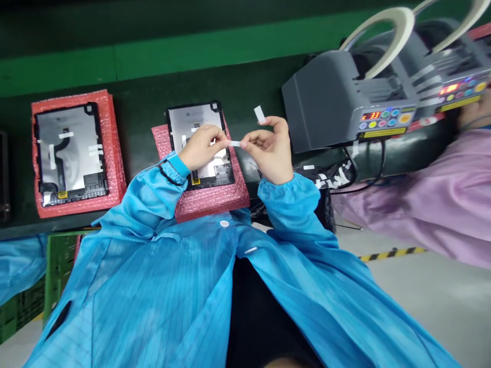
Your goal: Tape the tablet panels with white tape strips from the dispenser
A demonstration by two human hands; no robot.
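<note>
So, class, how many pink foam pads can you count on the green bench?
2: one pink foam pad at the left, another under the unit below the left hand and right hand. More may lie off-frame.

Dark green workbench (153,102), grey floor (441,291) with a yellow-black stripe (391,253)

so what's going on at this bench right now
A person in a blue smock holds a short white tape strip stretched between the left hand and right hand. A second white tape piece sticks up from the right hand's fingers. Below lies a grey tablet back panel on pink foam padding. A grey tape dispenser machine stands to the right.
</note>
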